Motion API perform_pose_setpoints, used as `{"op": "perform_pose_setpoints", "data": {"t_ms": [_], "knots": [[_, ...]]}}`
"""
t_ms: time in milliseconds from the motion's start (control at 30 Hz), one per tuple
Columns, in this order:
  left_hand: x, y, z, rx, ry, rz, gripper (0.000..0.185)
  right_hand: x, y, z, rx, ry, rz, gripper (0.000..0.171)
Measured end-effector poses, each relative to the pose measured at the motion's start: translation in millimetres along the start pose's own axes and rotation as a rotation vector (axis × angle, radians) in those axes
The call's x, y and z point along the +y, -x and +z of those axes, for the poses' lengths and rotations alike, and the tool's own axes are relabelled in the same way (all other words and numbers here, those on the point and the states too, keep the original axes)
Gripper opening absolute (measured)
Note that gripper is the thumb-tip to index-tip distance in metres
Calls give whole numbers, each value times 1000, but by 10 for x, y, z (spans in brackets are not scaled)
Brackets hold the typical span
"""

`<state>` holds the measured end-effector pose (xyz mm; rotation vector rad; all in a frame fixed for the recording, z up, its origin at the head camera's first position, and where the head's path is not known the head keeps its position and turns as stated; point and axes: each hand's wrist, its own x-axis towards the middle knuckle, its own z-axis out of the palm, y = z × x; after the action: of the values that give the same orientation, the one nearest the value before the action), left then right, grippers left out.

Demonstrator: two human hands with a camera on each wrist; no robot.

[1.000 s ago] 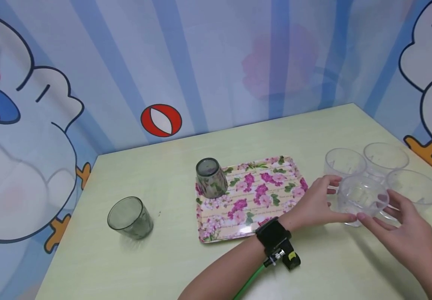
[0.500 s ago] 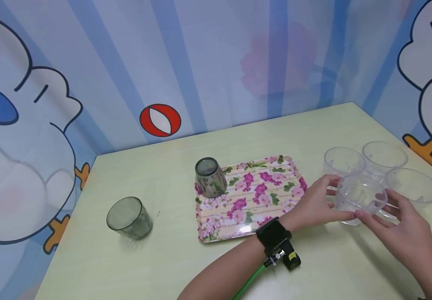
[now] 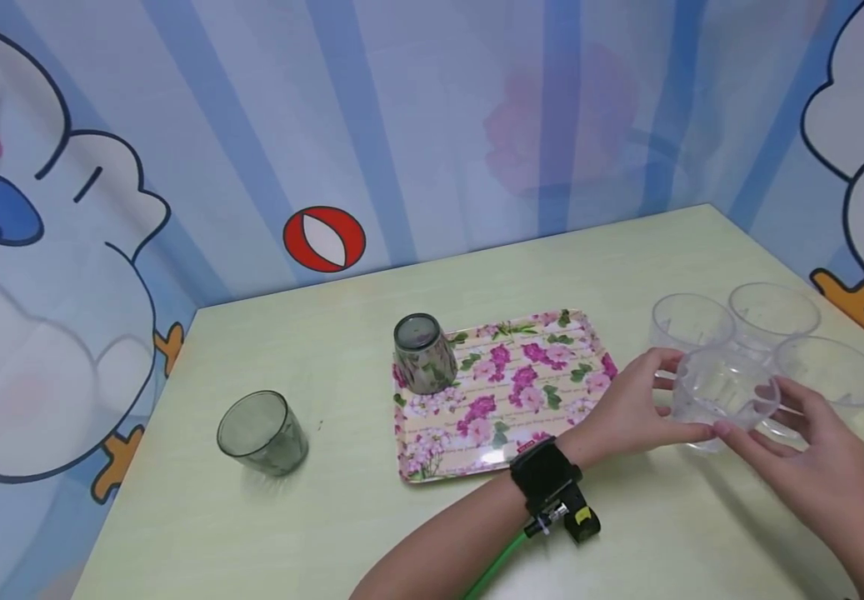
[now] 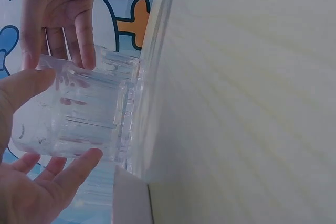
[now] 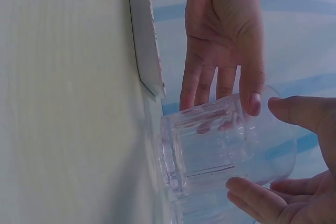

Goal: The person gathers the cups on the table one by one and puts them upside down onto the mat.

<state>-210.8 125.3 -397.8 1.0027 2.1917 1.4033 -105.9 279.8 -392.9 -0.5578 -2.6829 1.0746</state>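
Observation:
Both hands hold one clear cup (image 3: pixel 724 392) at the right of the table in the head view. My left hand (image 3: pixel 637 408) grips its left side, and my right hand (image 3: pixel 814 467) grips its right side, with the two thumbs nearly meeting at the front. In the left wrist view, the fingers of both hands lie around the ribbed clear wall. The cup's base is low by the tabletop in the right wrist view; whether it touches I cannot tell. Right behind stand three more clear cups, a left one (image 3: pixel 690 321), a back one (image 3: pixel 772 310) and a right one (image 3: pixel 832 375).
A flowered tray (image 3: pixel 506 450) lies mid-table, with a dark grey glass (image 3: pixel 426 358) upside down on its back left corner. Further left, another grey glass (image 3: pixel 270 437) stands upright on the pale table (image 3: pixel 327 533). A cartoon-printed curtain (image 3: pixel 432 125) backs the table.

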Motion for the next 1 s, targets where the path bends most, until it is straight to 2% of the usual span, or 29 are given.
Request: {"op": "perform_pose_setpoints", "data": {"t_ms": [133,533,867,1000], "knots": [[19,20,-28,10,20,1,76,-64,19,-27,11,-20,-41,95],[103,124,-186,48,34,31,76,-214,-14,-26,19,-33,-66,96],[173,227,-340,106,36,-3,74,-414,-40,-17,17,-32,-110,95],[178,282,-421,123,37,4,75,-497,-39,-17,5,-58,-153,93]]}}
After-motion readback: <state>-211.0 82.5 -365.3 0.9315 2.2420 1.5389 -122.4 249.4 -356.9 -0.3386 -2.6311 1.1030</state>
